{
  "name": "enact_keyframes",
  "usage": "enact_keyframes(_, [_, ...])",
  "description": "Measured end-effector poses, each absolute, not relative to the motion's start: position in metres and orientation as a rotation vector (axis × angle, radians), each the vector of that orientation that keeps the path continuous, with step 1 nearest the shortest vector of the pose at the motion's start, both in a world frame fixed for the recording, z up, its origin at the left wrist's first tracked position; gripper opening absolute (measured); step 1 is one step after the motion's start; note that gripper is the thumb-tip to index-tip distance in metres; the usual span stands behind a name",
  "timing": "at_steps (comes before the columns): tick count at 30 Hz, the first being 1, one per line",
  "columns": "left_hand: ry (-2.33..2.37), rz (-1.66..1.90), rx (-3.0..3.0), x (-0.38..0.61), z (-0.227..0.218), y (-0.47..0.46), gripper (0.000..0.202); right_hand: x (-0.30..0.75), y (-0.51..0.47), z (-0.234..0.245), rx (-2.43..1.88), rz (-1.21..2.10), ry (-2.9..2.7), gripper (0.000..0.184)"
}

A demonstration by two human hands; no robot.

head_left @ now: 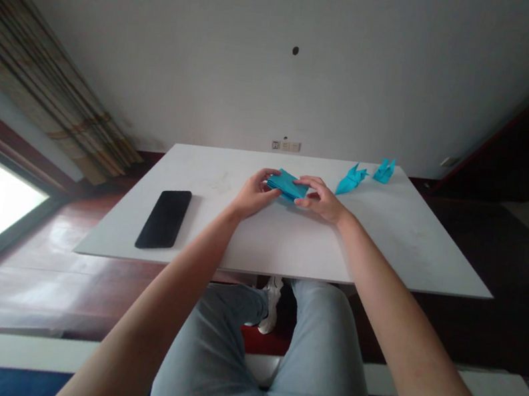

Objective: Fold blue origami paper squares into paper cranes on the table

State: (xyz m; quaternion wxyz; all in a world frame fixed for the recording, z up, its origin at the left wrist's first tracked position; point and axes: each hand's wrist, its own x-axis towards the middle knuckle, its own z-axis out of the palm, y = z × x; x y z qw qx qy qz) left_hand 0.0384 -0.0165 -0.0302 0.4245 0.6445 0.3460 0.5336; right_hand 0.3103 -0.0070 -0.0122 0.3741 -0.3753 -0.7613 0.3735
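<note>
Between my two hands is a stack of blue origami paper (287,185), lifted slightly or resting at the far middle of the white table; which of these I cannot tell. My left hand (256,191) grips its left end, thumb at the near edge and fingers at the far edge. On the opposite end, my right hand (320,199) holds it the same way, fingers and thumb curled around the edges. Right of my right hand lies a folded blue paper figure (351,179) with pointed tips. A second folded blue figure (384,171) stands farther right.
A black phone or tablet (164,219) lies at the left of the white table (286,249). The wall with its sockets (286,146) is just behind the far edge. My legs (269,354) are below the near edge. A curtain (49,60) hangs at left.
</note>
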Motion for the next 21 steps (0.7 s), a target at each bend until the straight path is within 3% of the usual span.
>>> enact_keyframes(7, [0.888,1.341,1.542,0.037,-0.034,-0.015,0.071,0.308,-0.006,-0.010,-0.946,1.016,-1.873,0.069])
enact_keyframes(15, [0.944,1.356,1.543,0.038,-0.030,-0.019,0.076,0.301,-0.006,-0.009,-0.935,1.198,-1.552,0.051])
enact_keyframes(17, [0.966,1.336,1.583,0.036,-0.025,-0.021,0.070,0.299,-0.004,-0.010,-0.929,1.233,-1.441,0.052])
enact_keyframes(21, [1.057,1.258,1.749,0.031,-0.012,-0.028,0.040,0.294,0.001,-0.014,-0.963,1.294,-1.231,0.060])
